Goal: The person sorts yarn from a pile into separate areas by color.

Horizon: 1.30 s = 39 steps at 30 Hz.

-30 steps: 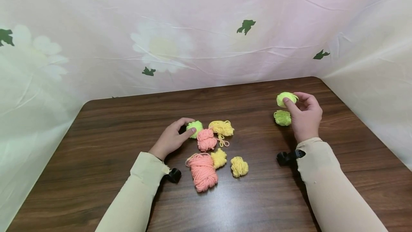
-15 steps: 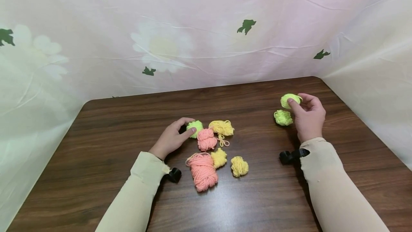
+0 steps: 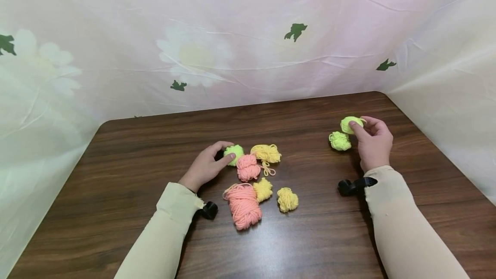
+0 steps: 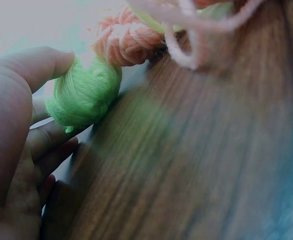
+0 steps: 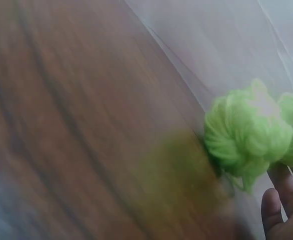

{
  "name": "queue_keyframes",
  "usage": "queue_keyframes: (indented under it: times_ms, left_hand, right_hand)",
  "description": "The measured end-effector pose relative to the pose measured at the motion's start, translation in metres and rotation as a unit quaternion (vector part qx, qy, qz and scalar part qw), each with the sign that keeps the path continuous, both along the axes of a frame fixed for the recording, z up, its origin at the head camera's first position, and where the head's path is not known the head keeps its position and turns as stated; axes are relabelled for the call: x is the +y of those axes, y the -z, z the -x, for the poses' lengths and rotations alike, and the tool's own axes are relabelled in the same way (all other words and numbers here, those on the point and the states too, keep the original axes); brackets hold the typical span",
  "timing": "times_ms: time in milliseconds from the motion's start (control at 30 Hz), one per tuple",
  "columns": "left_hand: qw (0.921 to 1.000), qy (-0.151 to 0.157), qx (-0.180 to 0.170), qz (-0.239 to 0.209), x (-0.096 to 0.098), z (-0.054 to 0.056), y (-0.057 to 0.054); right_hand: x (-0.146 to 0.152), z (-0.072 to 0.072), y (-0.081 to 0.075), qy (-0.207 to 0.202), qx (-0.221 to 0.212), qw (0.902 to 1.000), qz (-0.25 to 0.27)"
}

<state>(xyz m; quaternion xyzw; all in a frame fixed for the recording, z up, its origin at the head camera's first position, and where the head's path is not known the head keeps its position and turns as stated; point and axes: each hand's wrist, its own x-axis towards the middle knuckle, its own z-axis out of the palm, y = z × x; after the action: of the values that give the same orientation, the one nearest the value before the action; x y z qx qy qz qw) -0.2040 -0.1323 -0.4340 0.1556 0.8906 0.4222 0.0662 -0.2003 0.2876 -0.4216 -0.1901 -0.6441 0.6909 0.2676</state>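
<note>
My left hand [image 3: 205, 166] pinches a small bright green yarn ball [image 3: 234, 155] between thumb and fingers; the left wrist view shows the green ball [image 4: 89, 92] against the thumb. A pink yarn bundle [image 3: 248, 168] lies right beside it. Over at the right, my right hand [image 3: 373, 140] holds a yellow-green yarn ball [image 3: 351, 125] with the thumb across its front. Just below that ball, a second yellow-green yarn ball [image 3: 339, 141] rests on the table, and it fills the middle of the right wrist view's yarn [image 5: 249, 131], partly hiding the held one.
A yellow yarn bundle [image 3: 266, 153] with a loose loop lies behind the pink one. Nearer me are a large pink skein [image 3: 244, 206], a small yellow ball [image 3: 263, 190] and another yellow ball [image 3: 287, 200]. A flowered cloth [image 3: 248, 55] hangs behind the brown table [image 3: 155, 141].
My right hand has moved slightly right and down with its yellow-green ball, toward the one on the table. The left hand and the other yarn have stayed put.
</note>
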Motion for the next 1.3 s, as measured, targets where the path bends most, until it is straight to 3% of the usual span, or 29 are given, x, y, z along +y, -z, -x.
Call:
queue_keyframes:
  times_ms: [100, 233, 367, 533, 733, 867, 1167, 1300]
  left_hand:
    - [1.0, 0.001, -0.001, -0.002, 0.0, -0.001, 0.0]
    - [1.0, 0.001, -0.001, -0.002, 0.0, -0.001, -0.001]
    - [1.0, 0.002, -0.002, -0.003, 0.001, -0.001, -0.001]
    - [1.0, -0.001, -0.005, -0.004, 0.001, -0.002, -0.002]
    - [1.0, -0.003, -0.004, 0.0, 0.0, -0.004, -0.002]
    - [1.0, -0.002, -0.006, 0.002, -0.001, -0.003, -0.002]
    - [1.0, 0.001, -0.006, 0.003, -0.004, -0.003, -0.002]
    - [0.9999, 0.012, -0.004, -0.003, -0.004, -0.002, -0.003]
  right_hand:
    - [0.004, 0.0, 0.003, -0.001, -0.015, 0.9999, -0.001]
    - [0.007, 0.0, 0.003, -0.013, -0.052, 0.9978, -0.039]
    - [0.012, -0.002, 0.002, -0.024, -0.099, 0.9886, -0.111]
    - [0.021, -0.004, 0.002, -0.056, -0.122, 0.9769, -0.166]
    - [0.035, -0.008, 0.003, -0.124, -0.135, 0.9728, -0.142]
    - [0.037, -0.008, 0.005, -0.138, -0.145, 0.9693, -0.143]
    - [0.032, -0.01, 0.004, -0.135, -0.177, 0.935, -0.276]
    - [0.032, -0.012, 0.002, -0.143, -0.179, 0.9284, -0.293]
